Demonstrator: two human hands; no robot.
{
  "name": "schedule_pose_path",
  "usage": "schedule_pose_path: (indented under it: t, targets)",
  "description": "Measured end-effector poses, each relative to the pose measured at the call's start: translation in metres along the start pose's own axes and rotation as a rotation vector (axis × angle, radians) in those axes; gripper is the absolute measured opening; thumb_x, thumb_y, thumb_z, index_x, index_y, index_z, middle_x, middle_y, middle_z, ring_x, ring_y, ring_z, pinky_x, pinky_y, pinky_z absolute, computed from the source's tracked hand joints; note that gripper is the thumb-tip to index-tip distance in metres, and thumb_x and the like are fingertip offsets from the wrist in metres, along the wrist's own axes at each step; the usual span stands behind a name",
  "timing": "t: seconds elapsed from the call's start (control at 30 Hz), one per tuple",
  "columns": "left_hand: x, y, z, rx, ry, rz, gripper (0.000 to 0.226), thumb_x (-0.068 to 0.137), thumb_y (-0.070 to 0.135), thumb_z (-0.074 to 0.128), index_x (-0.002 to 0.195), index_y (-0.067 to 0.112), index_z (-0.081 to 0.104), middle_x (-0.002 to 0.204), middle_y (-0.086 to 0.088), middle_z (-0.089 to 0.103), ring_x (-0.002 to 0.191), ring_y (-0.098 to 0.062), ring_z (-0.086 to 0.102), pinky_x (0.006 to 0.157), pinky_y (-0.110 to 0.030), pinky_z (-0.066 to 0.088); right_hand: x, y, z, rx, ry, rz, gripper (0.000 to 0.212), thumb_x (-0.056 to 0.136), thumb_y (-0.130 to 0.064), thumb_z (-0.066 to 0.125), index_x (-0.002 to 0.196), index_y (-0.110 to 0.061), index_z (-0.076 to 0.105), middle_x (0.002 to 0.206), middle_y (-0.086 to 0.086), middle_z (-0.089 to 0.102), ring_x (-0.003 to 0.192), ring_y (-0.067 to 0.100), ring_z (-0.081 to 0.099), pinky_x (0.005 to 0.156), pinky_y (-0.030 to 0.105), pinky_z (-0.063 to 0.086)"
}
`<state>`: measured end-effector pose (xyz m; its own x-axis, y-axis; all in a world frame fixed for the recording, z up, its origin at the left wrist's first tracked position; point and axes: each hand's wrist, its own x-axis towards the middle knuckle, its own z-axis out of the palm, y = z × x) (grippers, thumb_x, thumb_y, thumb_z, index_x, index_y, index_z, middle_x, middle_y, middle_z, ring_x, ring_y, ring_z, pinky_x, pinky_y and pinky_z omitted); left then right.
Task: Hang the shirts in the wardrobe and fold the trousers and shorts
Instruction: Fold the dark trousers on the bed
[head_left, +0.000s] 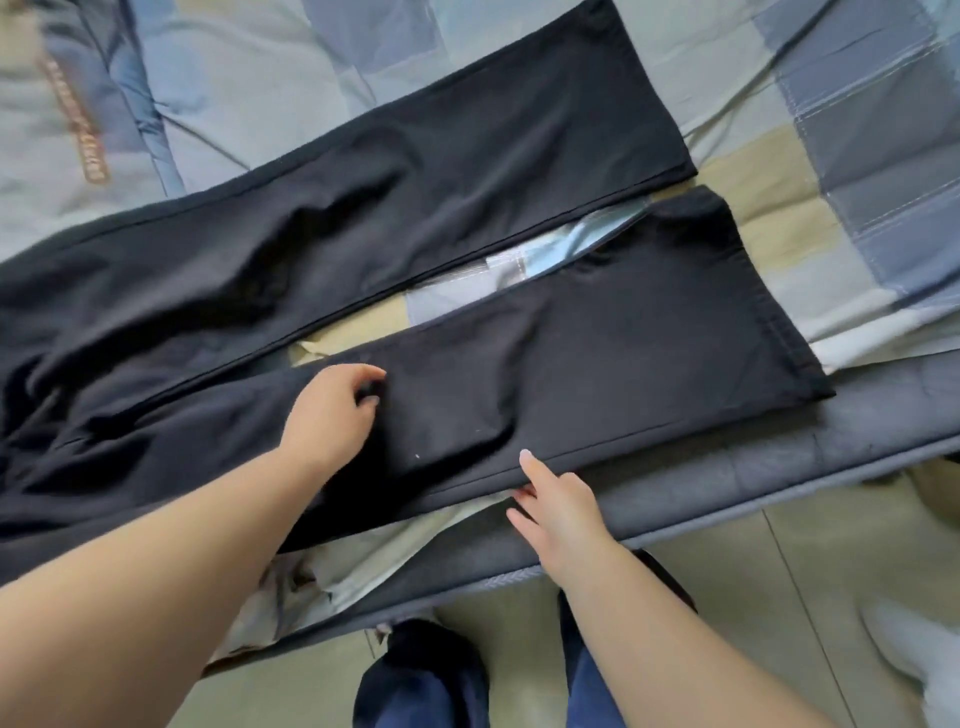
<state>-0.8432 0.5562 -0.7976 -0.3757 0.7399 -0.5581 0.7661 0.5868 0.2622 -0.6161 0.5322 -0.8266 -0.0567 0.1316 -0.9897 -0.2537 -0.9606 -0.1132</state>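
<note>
- A pair of black trousers (415, 249) is spread flat on a bed, with the two long legs lying side by side and a thin gap seen between them.
- The cloth looks soft and smooth, with a few folds and bumps near the wide end at the left.
- A stitched hem is seen at the end of the near leg (597, 374).
- The left hand (332, 410) is laid on the near leg, and a bit of the black cloth is pinched by its curled fingers.
- The right hand (556, 514) is placed at the near edge of that leg; its fingers are loose and spread, and nothing is gripped.
- The bed is covered by a patchwork quilt (831, 156) of blue, grey and tan squares.
- An orange strip with writing (78, 124) is seen at the far left, but it is too blurry to be read.
</note>
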Motion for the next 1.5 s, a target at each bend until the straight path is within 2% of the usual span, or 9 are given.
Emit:
schedule_pose_path:
  t: [0.13,0.37,0.53,0.73,0.9,1.17,1.27,1.37,1.5]
  targets:
    - [0.011,-0.069,-0.027,0.191,-0.016,0.013,0.048,0.089,0.012,0.059,0.136,0.015,0.05,0.141,-0.007,0.05,0.131,-0.026,0.044,0.109,-0.036,0.034,0.003,0.058,0.069,-0.042,-0.016,0.057,0.047,0.086,-0.029,0.069,0.123,-0.008,0.049,0.125,0.015,0.056,0.111,0.027,0.059,0.079,0.033,0.052]
    - [0.045,-0.114,-0.038,0.292,0.073,0.053,0.026,0.092,0.015,0.056,0.117,0.018,0.065,0.118,-0.011,0.063,0.11,-0.035,0.056,0.088,-0.039,0.045,0.013,0.09,0.103,-0.165,0.043,-0.022,0.036,0.091,-0.026,0.063,0.115,-0.003,0.053,0.109,0.01,0.059,0.099,0.026,0.062,0.07,0.032,0.056]
    - [0.045,-0.137,-0.031,-0.028,0.146,0.064,0.029,0.09,0.008,0.055,0.114,0.02,0.067,0.116,-0.003,0.066,0.113,-0.023,0.057,0.095,-0.032,0.043,0.0,0.114,0.09,-0.056,0.111,-0.098,0.032,0.092,-0.025,0.061,0.115,-0.003,0.055,0.111,0.014,0.063,0.091,0.024,0.065,0.069,0.031,0.054]
    - [-0.017,-0.186,-0.068,-0.401,0.215,0.105,0.026,0.088,0.004,0.059,0.11,0.017,0.068,0.112,0.001,0.067,0.105,-0.012,0.061,0.097,-0.019,0.04,-0.04,0.158,0.155,0.019,-0.106,0.019,0.022,0.092,-0.028,0.061,0.106,-0.013,0.052,0.113,0.009,0.058,0.093,0.019,0.06,0.086,0.038,0.051]
    - [-0.101,-0.302,-0.111,-0.528,0.479,-0.205,0.024,0.09,0.002,0.054,0.103,0.018,0.068,0.104,0.004,0.065,0.098,-0.012,0.06,0.09,-0.017,0.041,-0.077,0.213,0.225,-0.021,-0.202,0.052,0.016,0.093,-0.024,0.059,0.101,-0.011,0.054,0.11,0.011,0.062,0.097,0.018,0.063,0.091,0.038,0.049]
    - [-0.188,-0.443,-0.1,-0.634,0.684,-0.86,0.045,0.085,0.019,0.064,0.129,0.014,0.056,0.133,-0.009,0.053,0.121,-0.027,0.051,0.105,-0.037,0.04,-0.093,0.253,0.273,0.116,-0.252,-0.001,0.018,0.095,0.001,0.038,0.082,-0.007,0.048,0.106,0.011,0.06,0.1,0.022,0.061,0.079,0.034,0.049]
    - [-0.193,-0.446,-0.096,-0.711,0.798,-1.012,0.057,0.085,0.026,0.068,0.137,0.016,0.046,0.141,-0.009,0.044,0.122,-0.023,0.048,0.107,-0.034,0.036,-0.091,0.266,0.274,-0.018,-0.259,-0.085,0.016,0.101,-0.011,0.039,0.103,-0.011,0.056,0.111,0.005,0.062,0.098,0.016,0.062,0.09,0.034,0.045]
    - [-0.195,-0.443,-0.084,-1.117,0.889,-1.137,0.053,0.085,0.028,0.069,0.131,0.015,0.045,0.122,-0.007,0.055,0.095,-0.015,0.061,0.091,-0.03,0.05,-0.093,0.277,0.282,-0.198,-0.24,-0.147,0.01,0.1,-0.022,0.046,0.099,-0.019,0.056,0.108,0.001,0.063,0.097,0.012,0.062,0.095,0.034,0.046]
    - [-0.198,-0.413,-0.061,-1.697,0.62,-1.083,0.04,0.094,0.034,0.058,0.125,0.01,0.049,0.11,-0.004,0.056,0.088,-0.012,0.061,0.072,-0.029,0.054,-0.096,0.276,0.289,-0.231,-0.162,-0.162,0.008,0.099,-0.025,0.05,0.096,-0.019,0.055,0.102,0.002,0.063,0.102,0.017,0.061,0.098,0.037,0.046]
